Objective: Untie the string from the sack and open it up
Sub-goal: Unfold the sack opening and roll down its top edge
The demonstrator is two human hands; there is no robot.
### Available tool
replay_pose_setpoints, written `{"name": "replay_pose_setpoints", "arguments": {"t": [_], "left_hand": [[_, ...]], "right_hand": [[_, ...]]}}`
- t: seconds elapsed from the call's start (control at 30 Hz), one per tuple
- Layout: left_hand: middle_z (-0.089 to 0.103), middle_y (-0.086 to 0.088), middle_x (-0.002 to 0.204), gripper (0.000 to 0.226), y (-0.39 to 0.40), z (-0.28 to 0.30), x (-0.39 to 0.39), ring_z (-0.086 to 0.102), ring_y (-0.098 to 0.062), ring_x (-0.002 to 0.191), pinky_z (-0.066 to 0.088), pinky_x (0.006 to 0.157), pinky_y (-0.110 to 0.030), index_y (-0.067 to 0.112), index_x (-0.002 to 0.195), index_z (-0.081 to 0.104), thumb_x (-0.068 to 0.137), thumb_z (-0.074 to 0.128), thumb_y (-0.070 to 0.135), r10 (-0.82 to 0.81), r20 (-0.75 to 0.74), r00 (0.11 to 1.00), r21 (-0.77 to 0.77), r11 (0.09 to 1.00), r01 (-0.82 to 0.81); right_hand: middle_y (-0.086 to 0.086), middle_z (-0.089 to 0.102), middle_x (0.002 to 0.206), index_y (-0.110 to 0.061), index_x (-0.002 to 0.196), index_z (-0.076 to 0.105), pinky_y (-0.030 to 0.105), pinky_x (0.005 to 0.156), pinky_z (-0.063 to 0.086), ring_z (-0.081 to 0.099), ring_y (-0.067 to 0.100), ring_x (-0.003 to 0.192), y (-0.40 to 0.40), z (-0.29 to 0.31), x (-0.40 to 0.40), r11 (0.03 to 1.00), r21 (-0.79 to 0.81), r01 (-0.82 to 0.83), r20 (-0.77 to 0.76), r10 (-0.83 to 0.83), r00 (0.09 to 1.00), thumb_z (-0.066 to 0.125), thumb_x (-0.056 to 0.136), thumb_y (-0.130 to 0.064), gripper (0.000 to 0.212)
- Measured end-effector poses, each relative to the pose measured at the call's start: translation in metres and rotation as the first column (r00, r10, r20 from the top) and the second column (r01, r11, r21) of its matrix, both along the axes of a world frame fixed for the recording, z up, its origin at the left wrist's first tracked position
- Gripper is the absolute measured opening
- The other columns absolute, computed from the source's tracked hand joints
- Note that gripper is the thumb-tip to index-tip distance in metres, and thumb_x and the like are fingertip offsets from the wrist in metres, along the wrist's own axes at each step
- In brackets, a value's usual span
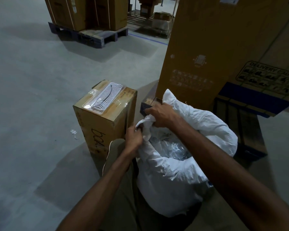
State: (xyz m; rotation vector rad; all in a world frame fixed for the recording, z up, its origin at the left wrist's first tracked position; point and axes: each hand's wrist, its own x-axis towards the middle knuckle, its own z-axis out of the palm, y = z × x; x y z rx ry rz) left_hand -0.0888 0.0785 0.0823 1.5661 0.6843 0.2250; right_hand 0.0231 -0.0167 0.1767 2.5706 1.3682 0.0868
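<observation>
1. Grey concrete floor (pixel 32 97) carried everything; tall brown cardboard carton (pixel 207 47) stood at right on a pallet.
2. White woven plastic sack (pixel 173 177) sat upright on the floor between the person's legs, mouth partly open, crinkled clear plastic (pixel 170 147) visible inside.
3. Smaller brown cardboard box (pixel 105 119) stood just left of the sack, a clear plastic tray (pixel 105 95) on top.
4. Left hand (pixel 133 137) gripped bunched sack rim.
5. Right hand (pixel 160 114) gripped the same bunched cloth, just above.
6. String: couldn't tell.
</observation>
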Motion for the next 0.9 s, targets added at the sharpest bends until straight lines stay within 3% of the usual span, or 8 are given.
{"name": "replay_pose_setpoints", "arguments": {"t": [0.1, 0.23, 0.43, 0.53, 0.6, 0.67, 0.8, 0.9], "left_hand": [[0.071, -0.012, 0.086, 0.034, 0.005, 0.007, 0.006, 0.066, -0.027, 0.083, 0.053, 0.070, -0.037, 0.009, 0.088, 0.069, 0.104, 0.041, 0.023, 0.060, -0.077, 0.995, -0.520, 0.849, -0.091], [0.072, -0.024, 0.108, 0.050, 0.025, -0.005, 0.008, 0.067, -0.035, 0.090, 0.055, 0.084, -0.042, 0.000, 0.104, 0.075, 0.093, 0.036, 0.029, -0.095, -0.011, 0.995, -0.776, 0.629, 0.051], [0.069, -0.019, 0.125, 0.057, 0.037, -0.015, 0.016, 0.069, -0.032, 0.106, 0.055, 0.097, -0.045, 0.003, 0.128, 0.066, 0.095, 0.054, 0.048, -0.208, 0.103, 0.973, -0.663, 0.715, 0.223], [0.044, -0.006, 0.149, 0.091, 0.040, -0.013, 0.016, 0.052, -0.020, 0.125, 0.048, 0.106, -0.048, 0.022, 0.151, 0.036, 0.080, 0.070, 0.067, -0.261, -0.126, 0.957, -0.015, 0.965, 0.261], [0.039, -0.003, 0.148, 0.079, 0.027, -0.013, 0.012, 0.041, -0.018, 0.129, 0.040, 0.108, -0.042, 0.025, 0.152, 0.033, 0.089, 0.067, 0.059, -0.223, -0.220, 0.950, 0.602, 0.735, 0.312], [0.050, -0.005, 0.142, 0.055, 0.014, -0.013, 0.015, 0.049, -0.020, 0.123, 0.043, 0.105, -0.035, 0.020, 0.144, 0.044, 0.099, 0.060, 0.046, -0.250, -0.193, 0.949, 0.786, 0.539, 0.302], [0.069, -0.006, 0.108, 0.023, 0.013, -0.022, 0.039, 0.063, -0.018, 0.091, 0.052, 0.077, -0.031, 0.012, 0.119, 0.066, 0.098, 0.058, 0.012, -0.176, 0.000, 0.984, 0.553, 0.820, 0.147], [0.074, -0.014, 0.098, 0.019, 0.023, -0.032, 0.049, 0.066, -0.020, 0.080, 0.054, 0.068, -0.028, 0.006, 0.101, 0.073, 0.100, 0.053, 0.009, -0.095, -0.046, 0.994, 0.021, 0.995, 0.096]], "right_hand": [[0.012, 0.044, 0.153, -0.027, 0.147, 0.044, 0.053, 0.121, 0.019, 0.041, 0.031, 0.143, 0.000, -0.005, -0.005, 0.981, -0.182, -0.073, 0.212, 0.112, 0.971, 0.078, 0.080, -0.032, 0.075], [0.018, 0.022, 0.166, -0.022, 0.162, 0.017, 0.056, 0.120, -0.013, 0.014, 0.033, 0.156, -0.006, -0.026, -0.005, 0.952, -0.299, -0.073, 0.296, 0.165, 0.941, 0.080, 0.075, -0.032, 0.108], [0.007, 0.071, 0.107, -0.013, 0.116, 0.068, 0.032, 0.080, 0.053, 0.064, 0.020, 0.085, 0.007, -0.033, 0.013, 0.992, -0.123, 0.029, 0.033, -0.025, 0.999, 0.077, 0.087, -0.023, 0.032], [0.008, 0.068, 0.108, -0.013, 0.121, 0.065, 0.030, 0.069, 0.044, 0.057, 0.020, 0.080, 0.008, -0.024, 0.031, 0.971, -0.221, 0.091, -0.065, -0.108, 0.992, 0.082, 0.083, -0.027, 0.044], [0.011, 0.066, 0.116, -0.011, 0.126, 0.060, 0.031, 0.070, 0.043, 0.064, 0.025, 0.093, 0.013, -0.020, 0.038, 0.945, -0.313, 0.098, -0.114, -0.140, 0.984, 0.079, 0.084, -0.026, 0.049], [0.012, 0.067, 0.118, -0.009, 0.126, 0.060, 0.031, 0.069, 0.044, 0.067, 0.026, 0.100, 0.022, -0.018, 0.042, 0.923, -0.373, 0.097, -0.151, -0.164, 0.975, 0.077, 0.084, -0.024, 0.048], [0.007, 0.068, 0.122, -0.017, 0.125, 0.064, 0.039, 0.097, 0.047, 0.064, 0.026, 0.112, 0.026, -0.026, 0.053, 0.970, -0.243, -0.018, -0.091, -0.004, 0.996, 0.083, 0.076, -0.026, 0.053], [0.010, 0.048, 0.149, -0.018, 0.146, 0.048, 0.054, 0.124, 0.004, 0.037, 0.033, 0.144, 0.014, -0.042, 0.059, 0.965, -0.221, -0.143, 0.160, 0.181, 0.970, 0.085, 0.064, -0.032, 0.090]]}}
